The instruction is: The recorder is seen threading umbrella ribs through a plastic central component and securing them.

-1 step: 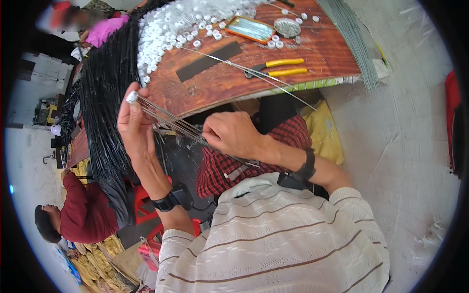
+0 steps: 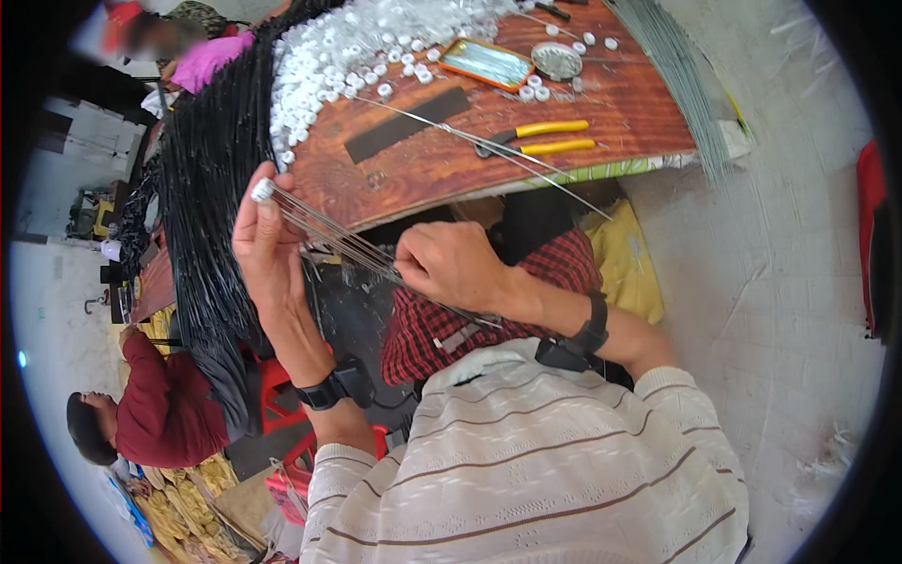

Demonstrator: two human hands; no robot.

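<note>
My left hand [image 2: 270, 249] is raised at the table's near left edge. Its thumb and fingers pinch a small white cap-like piece [image 2: 262, 190] at the upper end of a bundle of thin metal wires [image 2: 338, 235]. Lower down, my right hand [image 2: 451, 263] is closed around the same bundle, and the wire ends stick out below it over a red-and-black checked cloth [image 2: 554, 268]. The bundle slants down to the right between the hands. What the right fingertips press on is hidden behind the knuckles.
On the wooden table [image 2: 620, 103] lie yellow-handled pliers [image 2: 554, 136], a dark flat strip [image 2: 406, 125], loose wires, an orange-rimmed tray [image 2: 486, 63], a round dish [image 2: 557, 61] and many white rings [image 2: 305, 103]. Black strands [image 2: 202, 197] hang at left. A person in dark red [image 2: 169, 404] sits nearby.
The whole view has shifted slightly, so the table and both hands appear a little lower and farther right. The grip of both hands looks the same.
</note>
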